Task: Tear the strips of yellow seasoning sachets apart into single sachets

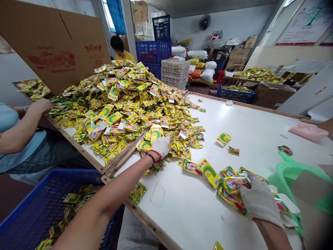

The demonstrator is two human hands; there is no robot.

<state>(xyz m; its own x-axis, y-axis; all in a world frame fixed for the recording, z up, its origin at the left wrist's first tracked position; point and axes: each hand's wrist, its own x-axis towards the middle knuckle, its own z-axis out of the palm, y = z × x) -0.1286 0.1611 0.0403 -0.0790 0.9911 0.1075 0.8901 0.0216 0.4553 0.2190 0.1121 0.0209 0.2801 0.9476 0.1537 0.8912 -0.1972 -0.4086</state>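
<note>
My left hand (160, 147), in a whitish glove with a red cord and dark beads at the wrist, reaches into the near edge of a heap of small yellow packets (130, 116). It touches a small yellow carton (155, 132); its fingertips are hidden. On the white table, my gloved right hand (260, 199) is closed on several green-and-yellow packets (232, 194) with red fruit pictures. A yellow carton (209, 173) and another packet (191, 166) lie just left of that bunch. Beside the right wrist is a light green plastic bag (286, 170).
A wooden strip (125, 149) divides the table. Below its left edge stands a blue crate (23, 215) with packets inside. At left is a co-worker's hand (41, 106); another person (121, 50) is behind the heap. A pink bundle (308, 131) lies at right.
</note>
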